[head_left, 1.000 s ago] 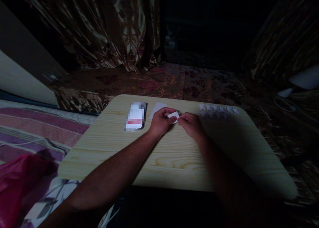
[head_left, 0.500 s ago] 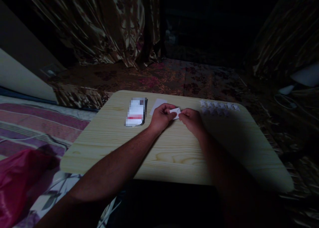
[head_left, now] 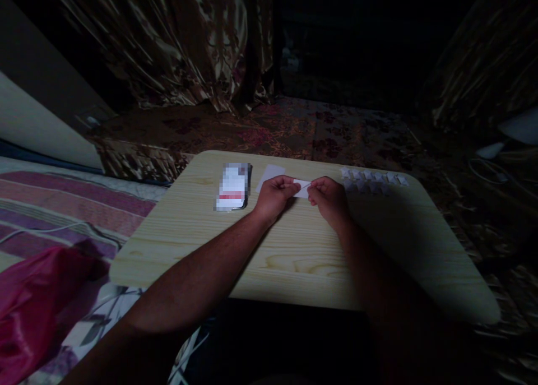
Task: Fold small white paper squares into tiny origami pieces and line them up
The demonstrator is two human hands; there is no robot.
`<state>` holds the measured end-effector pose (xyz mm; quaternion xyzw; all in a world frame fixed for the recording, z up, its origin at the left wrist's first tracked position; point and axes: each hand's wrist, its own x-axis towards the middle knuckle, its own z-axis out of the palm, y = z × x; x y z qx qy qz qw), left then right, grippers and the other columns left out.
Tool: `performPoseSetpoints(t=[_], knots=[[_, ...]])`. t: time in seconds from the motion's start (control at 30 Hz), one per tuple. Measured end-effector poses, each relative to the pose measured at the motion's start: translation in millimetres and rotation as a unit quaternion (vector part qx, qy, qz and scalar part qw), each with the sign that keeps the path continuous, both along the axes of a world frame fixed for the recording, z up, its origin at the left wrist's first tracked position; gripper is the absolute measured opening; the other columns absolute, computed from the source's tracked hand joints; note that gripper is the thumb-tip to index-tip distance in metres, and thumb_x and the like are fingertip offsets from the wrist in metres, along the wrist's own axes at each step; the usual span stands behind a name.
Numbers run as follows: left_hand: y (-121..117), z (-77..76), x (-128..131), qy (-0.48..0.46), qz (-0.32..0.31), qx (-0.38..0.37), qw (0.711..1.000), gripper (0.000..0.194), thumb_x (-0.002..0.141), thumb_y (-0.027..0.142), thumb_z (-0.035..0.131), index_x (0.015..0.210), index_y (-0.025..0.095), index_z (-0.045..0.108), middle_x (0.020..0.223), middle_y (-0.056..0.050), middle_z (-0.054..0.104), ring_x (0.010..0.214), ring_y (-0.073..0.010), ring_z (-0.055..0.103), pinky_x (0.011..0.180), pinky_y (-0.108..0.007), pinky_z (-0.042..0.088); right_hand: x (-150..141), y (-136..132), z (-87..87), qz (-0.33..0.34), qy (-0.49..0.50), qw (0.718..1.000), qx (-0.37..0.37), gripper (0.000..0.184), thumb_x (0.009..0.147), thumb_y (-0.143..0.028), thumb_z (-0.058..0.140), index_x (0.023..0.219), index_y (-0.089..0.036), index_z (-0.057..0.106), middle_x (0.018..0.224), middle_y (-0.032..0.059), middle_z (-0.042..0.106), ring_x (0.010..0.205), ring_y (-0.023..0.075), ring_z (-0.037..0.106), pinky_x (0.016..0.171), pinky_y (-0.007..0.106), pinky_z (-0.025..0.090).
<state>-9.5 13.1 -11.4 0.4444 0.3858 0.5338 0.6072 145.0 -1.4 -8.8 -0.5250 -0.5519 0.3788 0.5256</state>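
Both my hands meet over the far middle of a light wooden table [head_left: 294,261]. My left hand [head_left: 273,195] and my right hand [head_left: 328,197] are closed in pinches on the two ends of a small white piece of paper [head_left: 301,188], held just above the tabletop. A flat white paper sheet [head_left: 268,175] lies on the table right behind my left hand. To the left of that lies a stack of cards or a phone [head_left: 232,187] with a blurred face. Several small folded white paper pieces [head_left: 372,180] sit in rows right of my right hand.
A striped bedspread [head_left: 63,205] and a pink plastic bag [head_left: 37,301] lie at the left. Patterned carpet [head_left: 294,130] and shiny curtains [head_left: 168,43] fill the dark back. White cables and a pale object [head_left: 496,155] lie at the right.
The paper piece between my fingers has turned flatter and looks stretched out sideways. My hands have drawn slightly apart. The view shifted a little.
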Motion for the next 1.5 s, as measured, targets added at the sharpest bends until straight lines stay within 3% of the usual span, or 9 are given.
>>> performPoseSetpoints(t=[0.1,0.27,0.47,0.8,0.97,1.2,1.5], knots=[[1,0.1,-1,-0.012,-0.008,-0.019,1.000,0.027,0.062,0.033,0.080,0.078,0.013,0.069,0.067,-0.002,0.067,0.054,-0.0091,0.054,0.052,-0.022,0.040,-1,0,-0.1,0.006,0.001,1.000,0.011,0.017,0.072,-0.028,0.064,0.084,-0.020,0.057,0.059,-0.0034,0.062,0.049,0.0117,0.055,0.046,0.022,0.043],[3,-0.3,-2,-0.037,-0.053,-0.017,0.998,0.026,0.067,0.034,0.076,0.081,0.012,0.073,0.072,-0.006,0.070,0.062,-0.0132,0.061,0.060,-0.025,0.046,0,-3,2.4,0.065,-0.003,0.996,0.067,0.028,0.074,-0.023,0.064,0.102,-0.020,0.063,0.085,0.0017,0.069,0.071,0.0137,0.064,0.056,0.023,0.049],[4,0.7,-3,-0.042,-0.057,0.007,0.997,0.024,0.062,0.026,0.080,0.080,0.011,0.074,0.075,-0.007,0.072,0.066,-0.0136,0.062,0.067,-0.027,0.049,5,-3,4.1,0.109,-0.068,0.983,0.132,0.011,0.076,-0.022,0.064,0.085,-0.021,0.072,0.095,0.0041,0.066,0.078,0.0141,0.063,0.063,0.025,0.051],[3,4.9,-5,-0.020,-0.081,-0.010,0.996,0.030,0.066,0.033,0.078,0.087,0.012,0.073,0.076,-0.006,0.071,0.062,-0.0124,0.061,0.058,-0.025,0.045,13,-5,12.1,0.098,-0.084,0.990,0.049,0.016,0.077,-0.030,0.064,0.085,-0.018,0.069,0.080,0.0032,0.070,0.061,0.0130,0.063,0.056,0.025,0.050],[2,7.4,-5,-0.017,-0.078,-0.013,0.997,0.036,0.058,0.019,0.080,0.092,0.012,0.071,0.076,-0.005,0.071,0.059,-0.0120,0.061,0.056,-0.024,0.043,12,-6,14.4,0.080,-0.083,0.992,0.041,0.017,0.076,-0.031,0.065,0.085,-0.018,0.069,0.070,0.0018,0.069,0.058,0.0133,0.063,0.055,0.024,0.048],[3,4.9,-6,-0.001,-0.063,-0.007,0.998,0.032,0.058,0.015,0.077,0.089,0.012,0.071,0.072,-0.004,0.070,0.057,-0.0122,0.060,0.059,-0.027,0.047,13,-4,10.7,0.090,-0.082,0.992,0.028,0.016,0.072,-0.030,0.067,0.082,-0.018,0.068,0.065,0.0007,0.068,0.055,0.0128,0.061,0.052,0.024,0.045],[3,6.7,-7,0.004,-0.110,-0.031,0.993,0.029,0.060,0.014,0.072,0.089,0.013,0.072,0.076,-0.005,0.070,0.058,-0.0116,0.059,0.051,-0.023,0.041,18,-5,14.0,0.113,-0.078,0.990,0.021,0.013,0.074,-0.030,0.065,0.079,-0.018,0.067,0.063,0.0006,0.067,0.057,0.0141,0.062,0.056,0.026,0.047]])
